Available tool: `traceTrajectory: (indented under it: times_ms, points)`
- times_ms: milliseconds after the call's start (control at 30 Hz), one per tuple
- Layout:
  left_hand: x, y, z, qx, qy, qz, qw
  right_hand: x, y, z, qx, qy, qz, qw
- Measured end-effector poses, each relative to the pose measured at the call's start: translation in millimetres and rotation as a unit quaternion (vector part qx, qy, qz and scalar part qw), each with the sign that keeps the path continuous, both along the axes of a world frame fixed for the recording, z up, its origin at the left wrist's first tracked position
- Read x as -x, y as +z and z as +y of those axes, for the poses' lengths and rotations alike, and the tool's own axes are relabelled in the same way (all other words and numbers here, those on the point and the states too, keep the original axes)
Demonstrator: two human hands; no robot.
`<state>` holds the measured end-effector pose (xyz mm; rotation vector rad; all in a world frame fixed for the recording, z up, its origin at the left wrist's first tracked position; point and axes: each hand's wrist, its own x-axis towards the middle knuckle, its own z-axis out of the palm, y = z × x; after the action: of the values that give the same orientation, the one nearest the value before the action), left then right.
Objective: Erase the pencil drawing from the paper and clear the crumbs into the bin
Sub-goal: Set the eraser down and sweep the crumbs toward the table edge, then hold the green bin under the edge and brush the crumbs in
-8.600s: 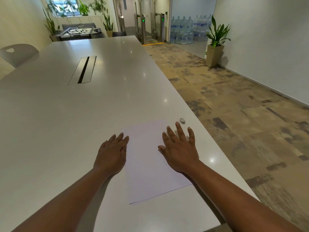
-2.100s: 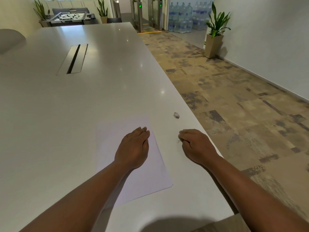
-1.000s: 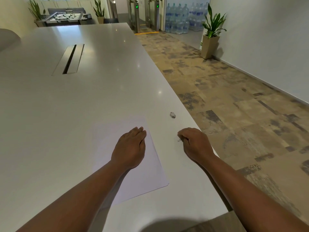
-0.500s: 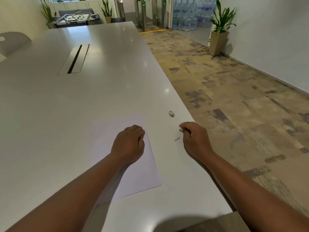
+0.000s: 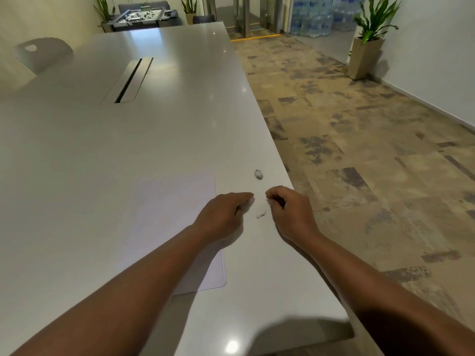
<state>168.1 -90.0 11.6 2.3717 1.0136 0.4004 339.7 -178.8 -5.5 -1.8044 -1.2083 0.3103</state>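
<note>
Right hand (image 5: 290, 214): fingers curled, tips pinched together; held item, if any, too small to tell. Left hand (image 5: 223, 214): fingers lightly bent, holding nothing, tips on table (image 5: 128, 163) just past paper (image 5: 177, 214) edge. Dark crumbs (image 5: 261, 215) on table btwn hands. Eraser (image 5: 258, 174) beyond, near table edge.

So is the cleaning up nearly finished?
Partly. The paper looks blank and the eraser lies set down on the table. Right now the left hand and right hand flank a little heap of crumbs. Those aren't binned yet; no bin shows.
</note>
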Motion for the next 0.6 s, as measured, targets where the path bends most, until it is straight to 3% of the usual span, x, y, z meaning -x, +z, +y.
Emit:
traceTrajectory:
  times_ms: [100,233,333,600]
  points:
    - [-8,4,4,-0.024,-0.007,0.012,1.0,-3,0,6,0.015,-0.013,0.116,0.993]
    - [-24,7,10,-0.044,-0.047,0.014,0.998,-7,5,9,-0.022,-0.063,0.302,0.951]
    - [-43,4,12,-0.064,-0.068,0.012,0.996,-15,9,8,-0.039,-0.087,0.325,0.941]
    - [-112,9,-14,0.001,-0.117,0.002,0.993,-68,2,-12,-0.014,-0.133,0.34,0.931]
